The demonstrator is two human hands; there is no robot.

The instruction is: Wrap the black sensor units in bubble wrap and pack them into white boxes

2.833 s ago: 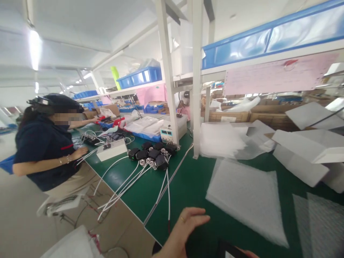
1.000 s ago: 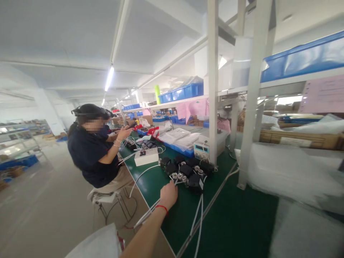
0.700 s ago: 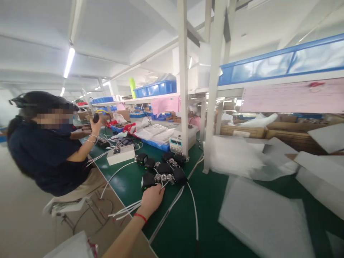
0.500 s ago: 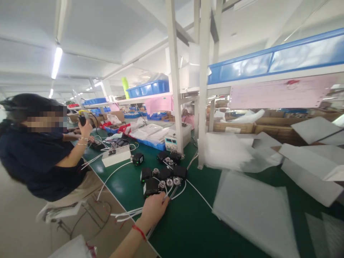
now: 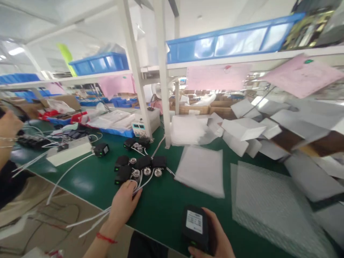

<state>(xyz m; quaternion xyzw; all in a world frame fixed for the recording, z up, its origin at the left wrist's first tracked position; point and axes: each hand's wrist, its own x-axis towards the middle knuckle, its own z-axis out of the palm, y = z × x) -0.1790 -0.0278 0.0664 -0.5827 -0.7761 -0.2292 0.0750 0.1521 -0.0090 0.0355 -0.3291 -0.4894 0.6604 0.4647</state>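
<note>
My left hand [image 5: 124, 202], a red string around its wrist, is closed around several white cables [image 5: 88, 223] at the bench's front edge. Just beyond its fingers several black box-shaped devices [image 5: 124, 175] lie grouped, with round silvery metal fittings [image 5: 147, 171] among them. My right hand [image 5: 219, 236] grips another black box-shaped device [image 5: 195, 227] above the front of the bench. Its white printed label faces up and a small green mark shows near the bottom. A lone black device [image 5: 101, 149] with a white cable sits farther left.
Clear plastic bags [image 5: 200, 172] and bubble-wrap bags [image 5: 268, 197] lie on the green bench [image 5: 161, 211]. White boxes [image 5: 242, 129] pile up at right. A shelf post [image 5: 162, 89] stands mid-bench. A co-worker's hand [image 5: 9, 123] is at far left, near a white box [image 5: 70, 150].
The view has swung to the right. My right hand has come into view holding a black device. My left hand stays at the cables beside the group of devices.
</note>
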